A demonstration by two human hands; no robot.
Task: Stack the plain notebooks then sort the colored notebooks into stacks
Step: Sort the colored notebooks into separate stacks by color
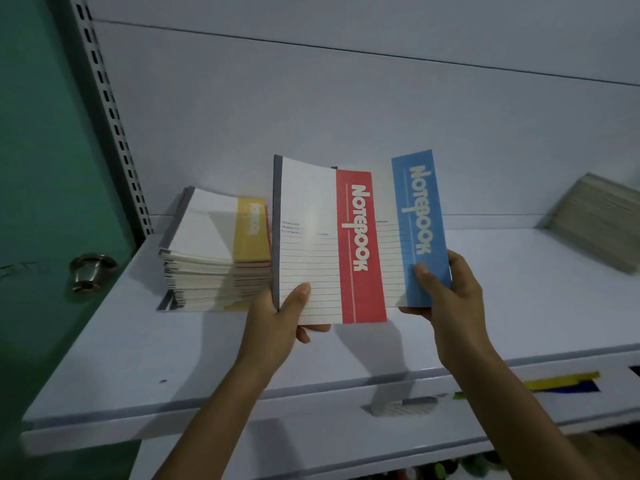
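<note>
A white shelf point(502, 258) is carrying a stack point(207, 268) topped by a yellow notebook point(251, 230) near its left end, and a leaning plain pile point(595, 220) at far right. Above the open middle, the left hand point(277, 327) is gripping the red notebook point(325, 244) by its lower corner, thumb on the cover. The right hand point(450, 299) is pinching the blue notebook point(420, 230) likewise, tucked partly behind the red.
</note>
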